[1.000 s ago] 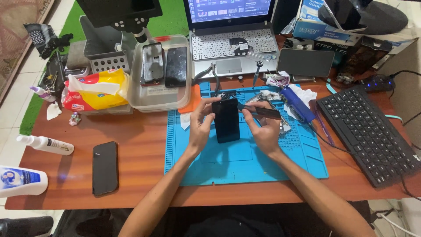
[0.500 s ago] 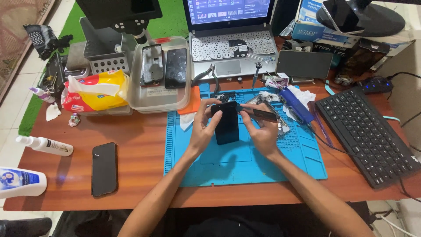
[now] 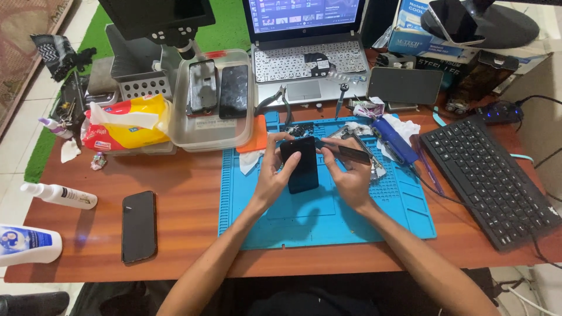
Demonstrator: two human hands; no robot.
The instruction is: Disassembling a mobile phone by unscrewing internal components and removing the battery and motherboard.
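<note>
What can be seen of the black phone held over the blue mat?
The black phone is a slim dark rectangle with rounded corners and a glossy, unlit face. It is held upright, tilted slightly, above the blue mat. The left hand grips its left edge and top, thumb across the face. The right hand touches its right edge while holding a thin dark tool that meets the upper right corner.

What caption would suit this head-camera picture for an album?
Left hand holds a black rectangular smartphone over a blue rubber work mat while the right hand applies a dark flat tool.
</note>
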